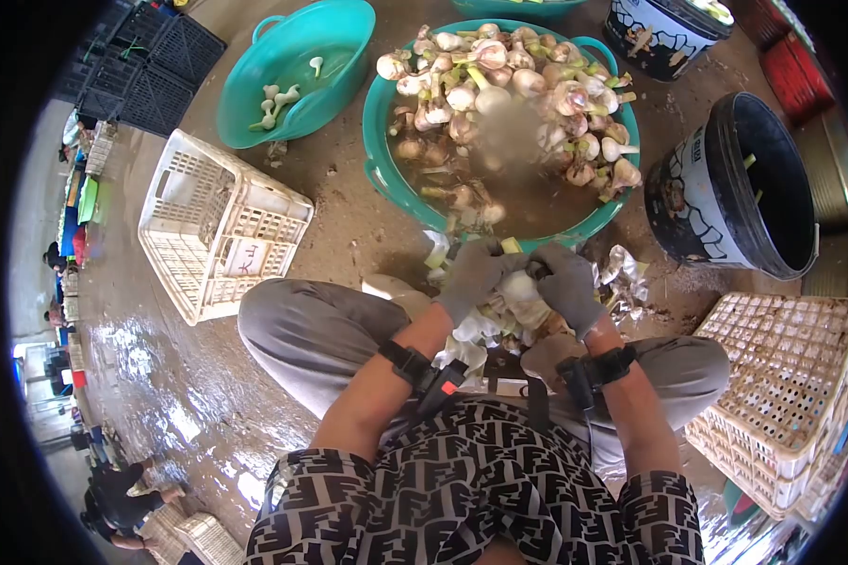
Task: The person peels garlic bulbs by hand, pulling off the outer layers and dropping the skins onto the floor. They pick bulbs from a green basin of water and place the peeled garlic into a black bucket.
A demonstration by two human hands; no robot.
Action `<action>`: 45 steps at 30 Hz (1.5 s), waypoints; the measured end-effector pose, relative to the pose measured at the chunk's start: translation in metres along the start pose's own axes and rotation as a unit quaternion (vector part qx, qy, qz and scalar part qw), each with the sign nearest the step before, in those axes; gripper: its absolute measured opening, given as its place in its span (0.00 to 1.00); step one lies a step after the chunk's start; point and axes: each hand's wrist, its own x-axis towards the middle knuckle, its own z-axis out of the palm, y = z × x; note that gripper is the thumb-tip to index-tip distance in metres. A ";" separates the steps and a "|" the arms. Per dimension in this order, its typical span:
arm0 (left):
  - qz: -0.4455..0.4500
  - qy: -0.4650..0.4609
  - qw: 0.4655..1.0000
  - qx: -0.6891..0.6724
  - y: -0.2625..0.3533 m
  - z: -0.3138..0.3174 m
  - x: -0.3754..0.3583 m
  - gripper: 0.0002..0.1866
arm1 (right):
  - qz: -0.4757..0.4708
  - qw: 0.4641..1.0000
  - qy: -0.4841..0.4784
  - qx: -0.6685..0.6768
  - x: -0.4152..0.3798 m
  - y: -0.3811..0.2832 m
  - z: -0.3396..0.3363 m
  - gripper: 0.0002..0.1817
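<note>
Garlic bulb (521, 285) sits between your knees, just below the teal basin (383, 179) rim. Your gloved left hand (471, 276) and right hand (568, 285) both close on it from opposite sides, equally near; long axis hidden.

Quick count: two teal tubs (297, 71) (391, 179), two black buckets (735, 188) (660, 33), two white crates (221, 226) (782, 395), two gloved hands (476, 273) (570, 282), and too many garlic bulbs (509, 85) to count.

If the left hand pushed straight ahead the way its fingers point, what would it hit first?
The left hand points up and slightly right over the garlic bulb both hands hold. Past that, probably the near rim of the big teal basin of garlic; depth is unclear.
</note>
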 end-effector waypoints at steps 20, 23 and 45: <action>0.128 -0.023 0.991 -0.012 0.018 -0.004 0.002 0.08 | 0.035 0.991 0.091 0.090 -0.014 -0.023 -0.020 0.13; 0.115 -0.035 0.992 0.032 0.025 -0.003 0.001 0.06 | 0.037 0.995 0.070 0.056 -0.013 -0.027 -0.021 0.13; 0.124 -0.047 0.984 0.116 -0.022 -0.010 0.026 0.16 | 0.088 0.994 0.055 -0.035 -0.014 0.011 -0.040 0.11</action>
